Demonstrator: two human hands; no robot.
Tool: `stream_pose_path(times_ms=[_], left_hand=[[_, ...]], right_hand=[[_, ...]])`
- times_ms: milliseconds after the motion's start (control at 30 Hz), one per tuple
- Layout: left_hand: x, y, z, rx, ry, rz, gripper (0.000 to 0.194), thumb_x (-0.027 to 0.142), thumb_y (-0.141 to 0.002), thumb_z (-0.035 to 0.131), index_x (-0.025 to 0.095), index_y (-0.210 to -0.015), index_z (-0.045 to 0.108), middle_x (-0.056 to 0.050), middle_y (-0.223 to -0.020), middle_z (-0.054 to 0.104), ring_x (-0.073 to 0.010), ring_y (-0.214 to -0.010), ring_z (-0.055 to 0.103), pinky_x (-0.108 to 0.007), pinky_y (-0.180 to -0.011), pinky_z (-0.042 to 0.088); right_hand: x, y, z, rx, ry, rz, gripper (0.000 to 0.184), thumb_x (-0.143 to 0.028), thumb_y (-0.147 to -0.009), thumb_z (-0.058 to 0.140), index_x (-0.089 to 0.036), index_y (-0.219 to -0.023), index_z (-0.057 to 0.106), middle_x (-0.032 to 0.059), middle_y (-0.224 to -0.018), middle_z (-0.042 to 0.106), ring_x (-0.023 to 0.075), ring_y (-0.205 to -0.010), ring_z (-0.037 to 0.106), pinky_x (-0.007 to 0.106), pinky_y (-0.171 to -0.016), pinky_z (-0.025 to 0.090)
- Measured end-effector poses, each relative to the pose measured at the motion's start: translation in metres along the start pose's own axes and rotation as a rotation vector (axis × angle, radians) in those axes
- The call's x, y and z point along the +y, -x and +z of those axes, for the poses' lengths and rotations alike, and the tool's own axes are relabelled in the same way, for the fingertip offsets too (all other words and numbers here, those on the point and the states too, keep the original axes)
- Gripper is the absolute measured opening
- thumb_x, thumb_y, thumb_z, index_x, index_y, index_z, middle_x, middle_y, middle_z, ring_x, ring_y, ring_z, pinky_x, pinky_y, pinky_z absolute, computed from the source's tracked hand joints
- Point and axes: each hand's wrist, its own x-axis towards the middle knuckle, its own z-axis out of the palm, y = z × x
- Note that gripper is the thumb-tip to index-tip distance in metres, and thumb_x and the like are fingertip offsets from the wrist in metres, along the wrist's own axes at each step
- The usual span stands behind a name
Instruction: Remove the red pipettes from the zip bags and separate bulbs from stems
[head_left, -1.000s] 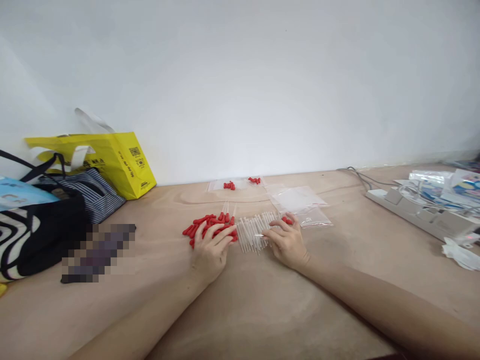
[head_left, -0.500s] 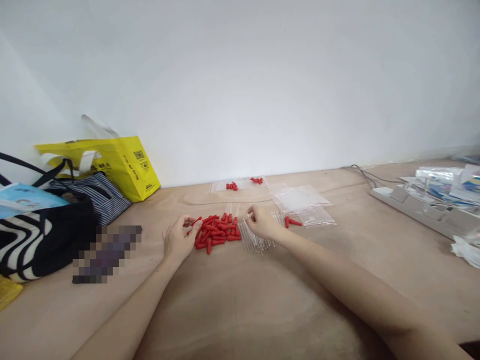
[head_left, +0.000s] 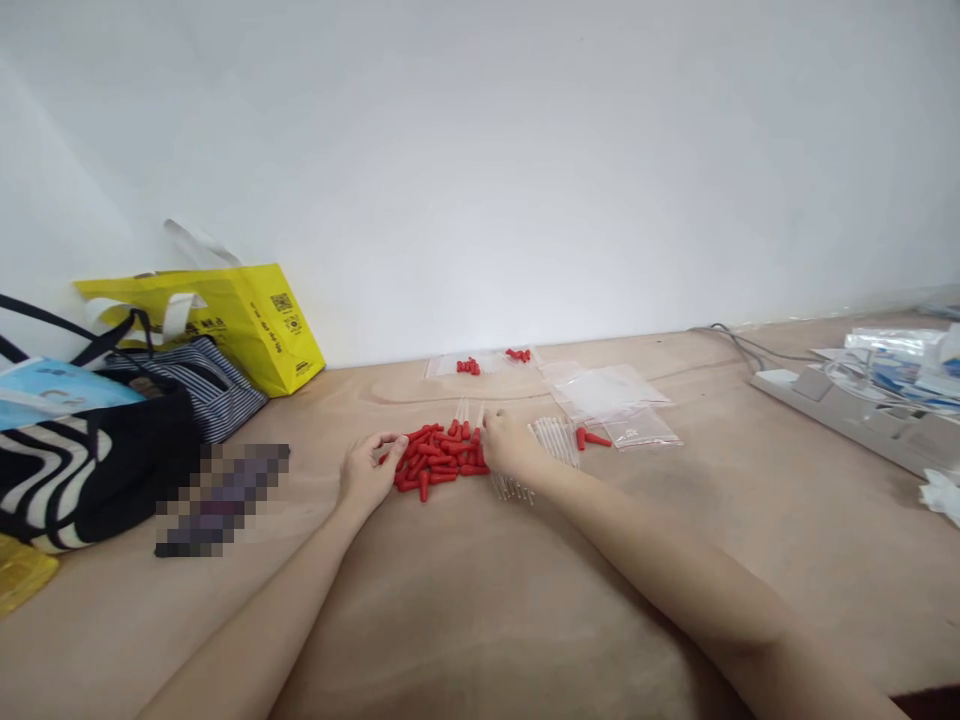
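At the left edge of a heap of red rubber dropper bulbs (head_left: 431,460) is my left hand (head_left: 367,470), its thumb and fingers closed on a red bulb that is mostly covered. My right hand (head_left: 510,445) is curled at the heap's right side, beside a few clear tubes (head_left: 463,410) with red bulbs on their ends. Whatever its fingertips hold is hidden behind the hand. Loose clear thin tubes (head_left: 555,440) lie in a row under and beside my right wrist. Farther right are two separate red bulbs (head_left: 592,438).
Clear zip bags (head_left: 607,395) lie flat beyond the tubes. Another bag (head_left: 487,365) with red-ended droppers lies near the wall. A yellow bag (head_left: 277,330) and a black bag (head_left: 150,460) stand left. On the right is a white power strip (head_left: 840,415) with cables.
My right hand has moved left from above the loose tubes to the heap's right side. My left hand has lowered its fingertips towards the heap. The view has shifted slightly.
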Motion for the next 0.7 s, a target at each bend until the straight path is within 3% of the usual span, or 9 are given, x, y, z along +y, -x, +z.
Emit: stream_pose_path(times_ms=[167,300,400,500,600,700], left_hand=[[-0.007,-0.005,-0.003,0.04,-0.004,-0.048,0.038,0.047,-0.075,0.038,0.016,-0.08,0.06,-0.007,-0.08,0.064,-0.0212,-0.079,0.058,-0.032,-0.071,0.045],[0.021,-0.011,-0.009,0.068,-0.138,0.065,0.028,0.042,-0.073,0.044,0.022,-0.081,0.062,-0.005,-0.092,0.061,-0.0246,-0.095,0.051,-0.039,-0.085,0.037],[0.057,-0.018,-0.002,-0.077,-0.308,0.21,0.02,0.039,-0.071,0.05,0.025,-0.074,0.064,-0.003,-0.103,0.058,-0.0241,-0.101,0.047,-0.041,-0.088,0.033],[0.089,-0.028,0.018,-0.246,-0.442,0.243,0.018,0.039,-0.069,0.052,0.027,-0.073,0.066,-0.003,-0.111,0.054,-0.0251,-0.105,0.043,-0.044,-0.088,0.03],[0.104,-0.037,0.04,-0.296,-0.488,0.258,0.02,0.04,-0.067,0.054,0.024,-0.067,0.066,-0.005,-0.11,0.055,-0.0283,-0.107,0.04,-0.049,-0.091,0.025],[0.106,-0.044,0.055,-0.341,-0.539,0.254,0.026,0.042,-0.068,0.052,0.02,-0.069,0.066,-0.01,-0.108,0.055,-0.0316,-0.107,0.039,-0.055,-0.09,0.021]], right_hand=[[0.025,0.027,-0.016,0.175,0.086,-0.059,0.021,-0.026,-0.083,0.039,-0.019,-0.092,0.056,0.007,-0.095,0.058,0.017,-0.073,0.057,0.025,-0.052,0.032],[0.063,0.058,-0.021,0.317,0.167,-0.121,0.022,-0.027,-0.083,0.038,-0.021,-0.085,0.059,0.0032,-0.086,0.06,0.0137,-0.067,0.056,0.023,-0.048,0.026],[0.09,0.071,-0.019,0.376,0.15,-0.143,0.02,-0.026,-0.082,0.04,-0.021,-0.08,0.06,0.0024,-0.079,0.059,0.0122,-0.065,0.055,0.022,-0.049,0.026],[0.104,0.075,-0.019,0.339,0.078,-0.18,0.022,-0.037,-0.08,0.045,-0.02,-0.08,0.06,0.0025,-0.078,0.058,0.0127,-0.066,0.054,0.022,-0.053,0.031],[0.103,0.073,-0.02,0.286,0.041,-0.291,0.043,-0.056,-0.071,0.052,-0.021,-0.094,0.059,0.0057,-0.086,0.058,0.0183,-0.079,0.053,0.029,-0.067,0.038],[0.091,0.07,-0.017,0.274,0.075,-0.392,0.072,-0.07,-0.062,0.05,-0.02,-0.115,0.05,0.0116,-0.11,0.053,0.0263,-0.101,0.046,0.044,-0.087,0.031]])
